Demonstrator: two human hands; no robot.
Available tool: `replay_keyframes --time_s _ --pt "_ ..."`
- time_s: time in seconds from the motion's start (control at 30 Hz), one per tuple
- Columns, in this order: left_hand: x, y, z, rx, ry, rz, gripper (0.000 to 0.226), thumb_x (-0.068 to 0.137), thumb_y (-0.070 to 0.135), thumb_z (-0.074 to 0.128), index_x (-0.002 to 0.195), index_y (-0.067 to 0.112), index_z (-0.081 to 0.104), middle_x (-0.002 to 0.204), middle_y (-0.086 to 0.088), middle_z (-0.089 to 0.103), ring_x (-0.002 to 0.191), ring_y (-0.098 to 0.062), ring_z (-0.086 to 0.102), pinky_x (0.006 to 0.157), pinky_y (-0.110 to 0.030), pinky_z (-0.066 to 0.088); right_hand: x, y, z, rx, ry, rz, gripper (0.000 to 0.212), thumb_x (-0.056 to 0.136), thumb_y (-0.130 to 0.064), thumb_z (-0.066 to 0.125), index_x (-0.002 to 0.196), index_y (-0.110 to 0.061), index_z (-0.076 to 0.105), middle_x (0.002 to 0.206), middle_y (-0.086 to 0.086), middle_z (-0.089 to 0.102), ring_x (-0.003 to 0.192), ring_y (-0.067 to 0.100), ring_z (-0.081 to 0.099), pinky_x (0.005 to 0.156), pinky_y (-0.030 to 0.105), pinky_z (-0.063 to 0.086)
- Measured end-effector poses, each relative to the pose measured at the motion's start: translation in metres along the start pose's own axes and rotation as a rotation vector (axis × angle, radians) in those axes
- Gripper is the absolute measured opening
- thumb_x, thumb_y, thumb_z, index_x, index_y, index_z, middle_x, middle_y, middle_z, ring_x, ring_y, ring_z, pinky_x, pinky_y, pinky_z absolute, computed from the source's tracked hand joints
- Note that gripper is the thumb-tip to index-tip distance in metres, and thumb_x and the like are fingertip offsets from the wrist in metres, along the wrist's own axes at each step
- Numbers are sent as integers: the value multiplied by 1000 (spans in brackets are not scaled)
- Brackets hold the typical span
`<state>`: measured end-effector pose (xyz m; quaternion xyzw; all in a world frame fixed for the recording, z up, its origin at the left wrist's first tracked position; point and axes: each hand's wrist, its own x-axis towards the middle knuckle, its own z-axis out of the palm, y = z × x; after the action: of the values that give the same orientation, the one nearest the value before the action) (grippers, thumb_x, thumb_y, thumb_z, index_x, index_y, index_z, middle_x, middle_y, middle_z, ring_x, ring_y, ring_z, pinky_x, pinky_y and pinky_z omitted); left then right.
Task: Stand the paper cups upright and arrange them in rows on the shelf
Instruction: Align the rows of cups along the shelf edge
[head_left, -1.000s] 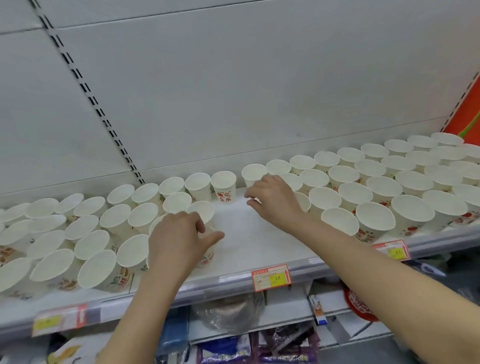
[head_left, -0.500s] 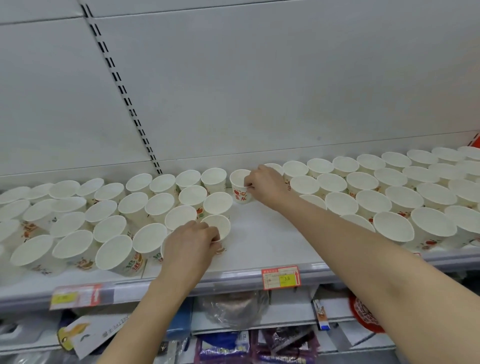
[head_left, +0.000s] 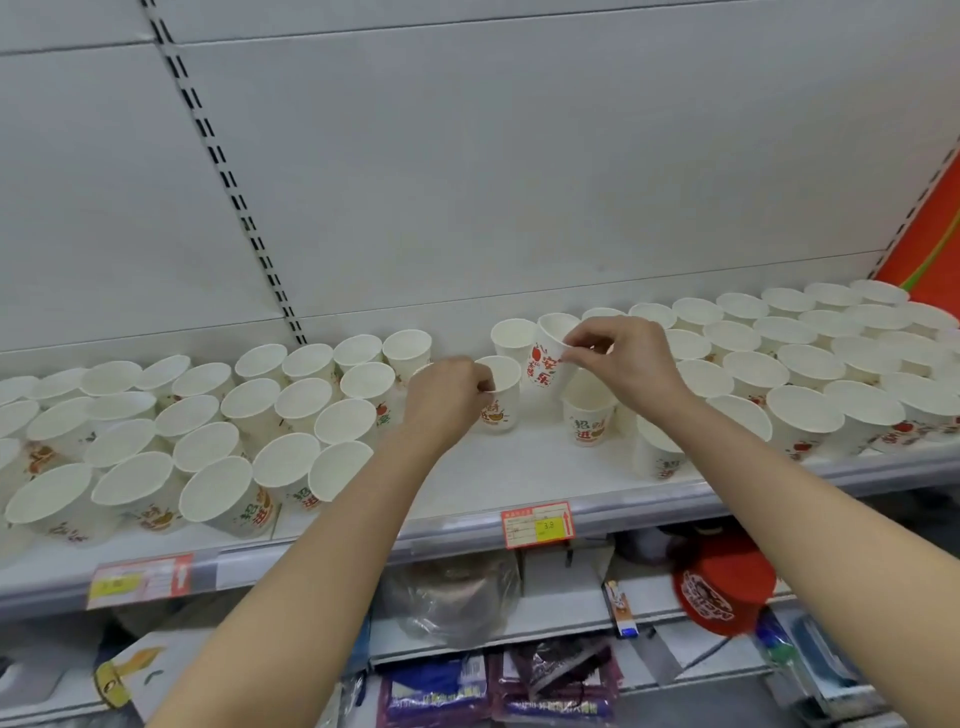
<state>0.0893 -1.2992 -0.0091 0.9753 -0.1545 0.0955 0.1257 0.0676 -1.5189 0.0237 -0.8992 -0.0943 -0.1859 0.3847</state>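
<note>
Several white paper cups with red print stand in rows on the white shelf (head_left: 509, 467), one group at the left (head_left: 208, 441) and one at the right (head_left: 805, 374). My left hand (head_left: 447, 400) pinches the rim of an upright cup (head_left: 501, 402) in the gap between the groups. My right hand (head_left: 623, 364) holds a tilted cup (head_left: 550, 353) by its rim, lifted off the shelf. A single upright cup (head_left: 513, 338) stands behind them near the back wall. Another cup (head_left: 589, 415) stands below my right hand.
Red and yellow price tags (head_left: 537, 524) sit on the shelf's front edge. The lower shelf holds a clear plastic bag (head_left: 457, 597), a red container (head_left: 722, 592) and dark packets (head_left: 550, 680). An orange panel (head_left: 930, 244) is at the far right.
My left hand has moved up and right from the front left cups, holding a cup in the gap. My right hand has picked up a cup and tilted it.
</note>
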Motion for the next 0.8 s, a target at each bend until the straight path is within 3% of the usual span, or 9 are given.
replay_keyframes --time_s 0.2,0.37,0.5,0.57,0.67,0.8 --pt "35 14 19 30 -35 30 10 86 24 63 92 22 72 98 -1 67 96 -25 61 64 -29 38 -13 1 -38 47 39 19 5 75 -16 78 78 -16 74 81 -3 62 68 6 54 65 16 39" --pt "39 11 28 32 -72 23 12 86 26 65 95 24 72 103 0 67 97 -24 62 70 -30 44 -29 8 -53 107 -54 -15 6 74 -14 78 77 -17 74 81 -5 66 73 9 57 66 16 40" --pt "23 10 23 -161 14 -16 28 82 30 73 110 27 69 115 6 62 89 -14 64 76 -34 52 -45 19 -49 102 -108 -107 8 72 -14 80 76 -17 74 78 -5 67 73 14 59 64 14 38" --pt "5 17 16 -391 98 -27 27 84 31 73 111 30 69 116 13 62 84 -5 64 75 -29 51 -52 26 -45 28 -127 -178 8 71 -18 81 76 -21 75 77 -6 69 75 17 58 66 20 40" --pt "-30 33 3 -716 94 64 31 87 26 71 117 33 67 121 21 61 95 -3 62 76 -19 48 -59 37 -40 -80 -161 -276 9 72 -22 81 78 -25 75 79 -12 69 80 18 56 67 32 46" --pt "-56 45 3 -696 -18 224 30 81 23 78 109 33 71 124 20 59 110 -5 57 81 -17 48 -65 43 -33 -226 -202 -396 8 72 -24 80 79 -25 75 80 -14 68 79 17 53 62 39 49"
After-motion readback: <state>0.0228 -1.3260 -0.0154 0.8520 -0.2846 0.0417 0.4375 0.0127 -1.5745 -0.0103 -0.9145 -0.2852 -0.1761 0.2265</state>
